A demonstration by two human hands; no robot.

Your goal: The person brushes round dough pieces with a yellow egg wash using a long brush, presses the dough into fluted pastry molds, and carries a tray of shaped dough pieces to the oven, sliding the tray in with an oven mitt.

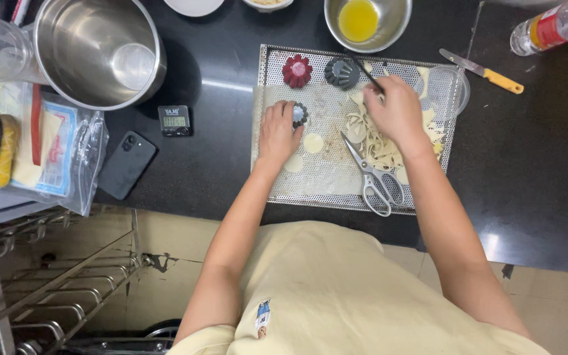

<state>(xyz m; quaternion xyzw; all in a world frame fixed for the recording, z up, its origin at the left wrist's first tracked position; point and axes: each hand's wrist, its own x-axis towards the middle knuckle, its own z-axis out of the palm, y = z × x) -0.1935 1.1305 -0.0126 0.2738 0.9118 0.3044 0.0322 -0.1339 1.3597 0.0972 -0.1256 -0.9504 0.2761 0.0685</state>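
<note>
My left hand (pixel 279 131) grips a small dark fluted tart mould (pixel 299 114) on the perforated metal tray (pixel 336 197). My right hand (pixel 397 112) holds a thin brush handle (pixel 365 71) above a pile of pale dough strips (pixel 376 144). A red fluted mould (pixel 297 70) and a dark fluted mould (pixel 341 71) stand at the tray's far edge. Round dough discs (pixel 313 142) lie between my hands. Kitchen scissors (pixel 373 177) rest on the tray near its front edge.
A steel bowl with yellow liquid (pixel 360 21) sits beyond the tray. A large steel pot (pixel 100 49), a small digital timer (pixel 174 120) and a black phone (pixel 126 164) are at left. A yellow-handled knife (pixel 484 71) and a plastic bottle (pixel 553 26) lie at right.
</note>
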